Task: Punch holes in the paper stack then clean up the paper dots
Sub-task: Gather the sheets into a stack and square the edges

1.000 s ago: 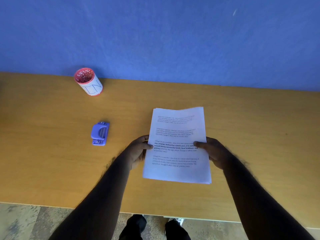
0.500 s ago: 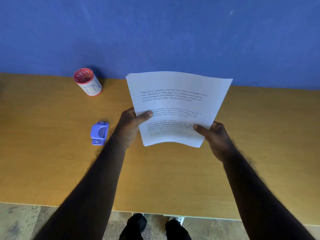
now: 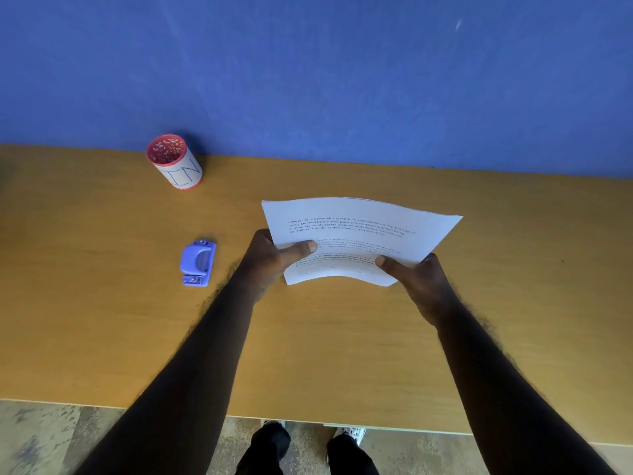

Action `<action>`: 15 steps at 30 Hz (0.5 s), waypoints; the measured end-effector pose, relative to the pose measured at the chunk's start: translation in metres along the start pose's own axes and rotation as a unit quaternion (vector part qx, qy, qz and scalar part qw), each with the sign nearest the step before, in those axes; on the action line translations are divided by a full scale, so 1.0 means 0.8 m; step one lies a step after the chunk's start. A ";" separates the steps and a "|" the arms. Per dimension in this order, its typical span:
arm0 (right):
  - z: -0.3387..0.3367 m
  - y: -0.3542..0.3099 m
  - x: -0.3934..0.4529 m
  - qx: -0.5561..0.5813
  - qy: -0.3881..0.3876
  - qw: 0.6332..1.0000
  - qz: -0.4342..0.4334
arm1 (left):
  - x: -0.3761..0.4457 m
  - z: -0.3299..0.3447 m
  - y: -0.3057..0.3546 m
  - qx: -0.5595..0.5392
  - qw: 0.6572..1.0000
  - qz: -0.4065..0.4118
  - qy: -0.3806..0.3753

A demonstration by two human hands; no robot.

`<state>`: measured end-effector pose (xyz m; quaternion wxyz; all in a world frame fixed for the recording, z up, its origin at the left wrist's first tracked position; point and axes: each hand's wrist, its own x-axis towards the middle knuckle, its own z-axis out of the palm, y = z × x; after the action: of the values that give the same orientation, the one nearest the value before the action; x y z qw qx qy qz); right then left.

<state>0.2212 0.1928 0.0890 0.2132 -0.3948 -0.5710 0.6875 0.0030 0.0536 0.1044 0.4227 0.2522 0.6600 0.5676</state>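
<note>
I see the white printed paper stack [image 3: 356, 234] lower than 0.5 s ago, gripped between my left hand [image 3: 270, 258] and right hand [image 3: 416, 279]. It begins "Village life". The purple plastic hole punch [image 3: 198, 263] lies left of my left hand.

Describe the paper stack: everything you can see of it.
The paper stack is a thin sheaf of white sheets, the top one printed with paragraphs of dark text, one line bold. It is held up at a tilt, bowed across its width, over the wooden desk. The left hand grips its left edge, thumb on top; the right hand grips its lower right corner the same way. No punched holes show.
</note>
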 end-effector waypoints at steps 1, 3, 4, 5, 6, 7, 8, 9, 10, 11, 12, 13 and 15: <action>0.001 -0.002 0.000 -0.001 -0.002 1.000 -0.002 | 0.000 0.000 0.002 -0.001 1.000 0.003 0.002; 0.003 -0.002 0.000 -0.002 -0.003 1.000 -0.003 | 0.000 -0.001 0.004 -0.005 1.000 0.007 0.006; 0.004 -0.003 0.001 -0.001 -0.001 1.000 -0.003 | 0.000 -0.001 0.004 -0.005 1.000 0.007 0.006; 0.004 -0.003 0.001 0.001 0.002 1.000 -0.004 | 0.000 -0.001 0.004 -0.006 1.000 0.005 0.007; 0.005 -0.002 0.001 0.002 0.003 1.000 -0.007 | -0.001 -0.001 0.003 -0.006 1.000 0.003 0.009; 0.006 -0.001 0.001 0.002 0.004 1.000 -0.011 | -0.002 -0.001 0.003 -0.009 1.000 0.003 0.009; 0.007 -0.002 0.001 0.003 0.004 1.000 -0.013 | -0.002 -0.002 0.003 -0.015 1.000 0.007 0.008; 0.007 -0.003 0.000 0.004 0.003 1.000 -0.013 | -0.002 -0.002 0.003 -0.021 1.000 0.013 0.007; 0.007 -0.004 0.001 0.007 0.000 1.000 -0.013 | -0.003 -0.002 0.003 -0.026 0.999 0.018 0.006; 0.007 -0.005 0.001 0.009 -0.002 1.000 -0.013 | -0.003 -0.001 0.003 -0.028 0.999 0.020 0.004; 0.007 -0.004 0.001 0.008 -0.003 1.000 -0.011 | -0.003 -0.001 0.002 -0.027 0.999 0.017 0.005; 0.007 -0.003 0.002 0.006 -0.002 1.000 -0.007 | -0.004 0.000 0.001 -0.022 1.000 0.011 0.007; 0.007 0.001 0.003 -0.007 0.004 1.000 0.005 | -0.005 0.001 -0.001 -0.009 1.000 -0.001 0.015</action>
<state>0.2154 0.1906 0.0875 0.2097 -0.4018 -0.5733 0.6826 0.0054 0.0507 0.1048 0.4161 0.2391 0.6610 0.5768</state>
